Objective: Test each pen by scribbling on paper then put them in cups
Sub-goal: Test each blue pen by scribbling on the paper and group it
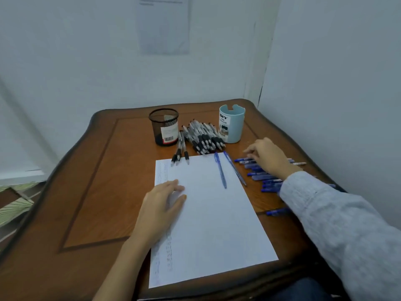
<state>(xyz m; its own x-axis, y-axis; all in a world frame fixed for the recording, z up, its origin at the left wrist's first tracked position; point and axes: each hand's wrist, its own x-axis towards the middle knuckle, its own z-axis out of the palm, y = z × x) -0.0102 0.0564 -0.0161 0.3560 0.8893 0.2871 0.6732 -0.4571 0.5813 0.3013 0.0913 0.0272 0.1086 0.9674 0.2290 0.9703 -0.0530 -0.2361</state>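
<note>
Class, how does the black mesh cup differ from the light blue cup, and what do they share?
The black mesh cup is see-through wire; the light blue cup is solid-walled. The mesh cup's rim is even; the blue cup's has a notch. The mesh cup stands left of the black pens, the blue cup right. Both stand upright and labelled.

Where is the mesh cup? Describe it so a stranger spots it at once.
Start at the wooden table; near its far edge, left of the heap of black pens, stands the black mesh cup. It is see-through wire with a barcode label, unlike the solid pale blue cup right of the heap.
</note>
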